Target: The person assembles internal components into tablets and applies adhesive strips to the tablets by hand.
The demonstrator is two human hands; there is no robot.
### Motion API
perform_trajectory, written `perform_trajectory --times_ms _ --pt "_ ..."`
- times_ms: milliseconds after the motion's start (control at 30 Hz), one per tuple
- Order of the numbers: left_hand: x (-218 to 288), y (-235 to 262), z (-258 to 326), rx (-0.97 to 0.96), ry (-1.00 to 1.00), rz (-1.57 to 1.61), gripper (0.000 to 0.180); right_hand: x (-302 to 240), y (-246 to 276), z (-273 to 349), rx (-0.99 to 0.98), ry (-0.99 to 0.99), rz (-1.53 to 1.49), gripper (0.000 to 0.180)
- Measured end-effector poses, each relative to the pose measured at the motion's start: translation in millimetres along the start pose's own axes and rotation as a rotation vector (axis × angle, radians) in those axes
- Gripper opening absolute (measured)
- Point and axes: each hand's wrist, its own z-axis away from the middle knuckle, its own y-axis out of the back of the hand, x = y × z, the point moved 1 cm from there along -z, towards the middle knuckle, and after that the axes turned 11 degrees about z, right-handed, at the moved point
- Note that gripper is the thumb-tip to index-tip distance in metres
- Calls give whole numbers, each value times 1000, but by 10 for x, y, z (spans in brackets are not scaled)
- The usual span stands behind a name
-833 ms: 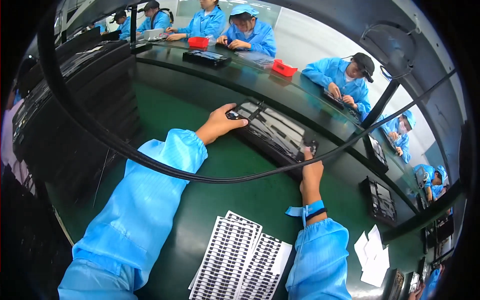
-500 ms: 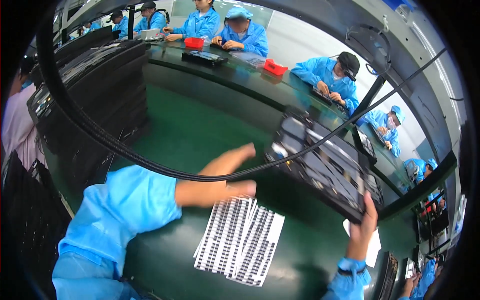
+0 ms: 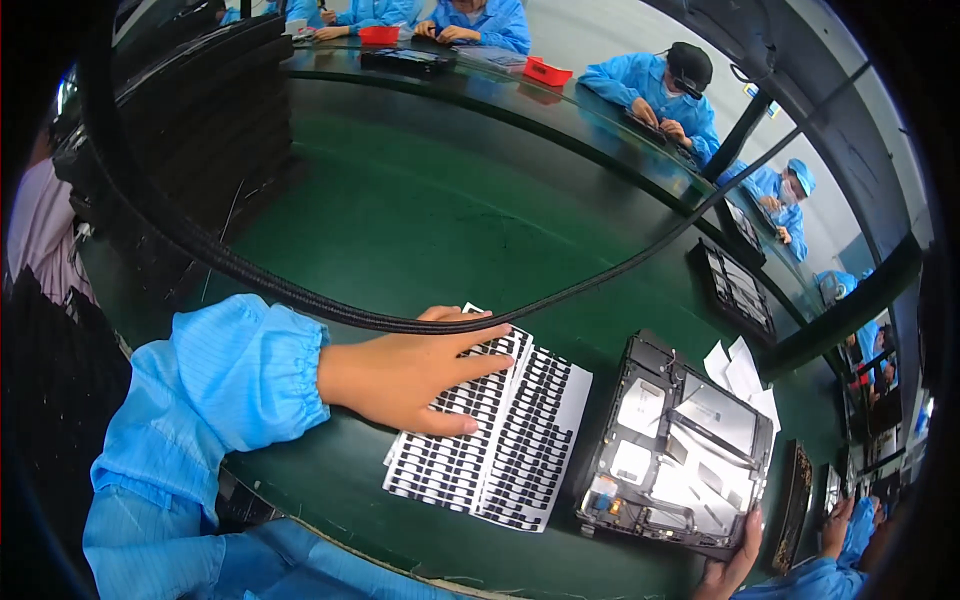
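My left hand lies palm down with its fingers spread over the upper left part of several white sheets of small black stickers. The sheets overlap on the green table. To their right rests a black tablet-like housing, tilted slightly, with silvery and grey panels and small parts inside. My right hand grips the housing by its near right corner, thumb along the edge; the rest of its fingers are hidden below it.
White paper pieces lie beyond the housing. A black tray stands farther right. Tall stacked black trays rise at the left. A black cable hangs across the view. Co-workers in blue sit across a bench with red bins.
The housing came down from mid-air to the table, right of the sheets, with my right hand still on it. My left hand settled onto the sheets.
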Motion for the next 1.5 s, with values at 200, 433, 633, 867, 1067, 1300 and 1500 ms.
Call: perform_trajectory --times_ms 200,433,633,867,1067,1300,1500 --pt "126 -28 -38 -55 -34 -64 64 230 171 -73 -114 6 -5 50" --pt "412 102 -309 -104 -180 -50 66 559 234 -99 -119 -303 -516 44" --pt "329 -128 -957 -385 -226 127 115 -21 -54 -98 95 -516 -587 22" --pt "232 -247 -1128 -338 -180 157 114 -913 -198 309 -109 507 684 57" --pt "183 -247 -1143 -152 -295 287 101 -1161 -798 120 -371 639 765 60" --pt "351 -224 -958 -131 -237 250 96 -1231 -689 257 -448 492 757 61" --pt "375 -22 -452 -204 -385 177 58 -1470 -694 195 -435 373 749 54"
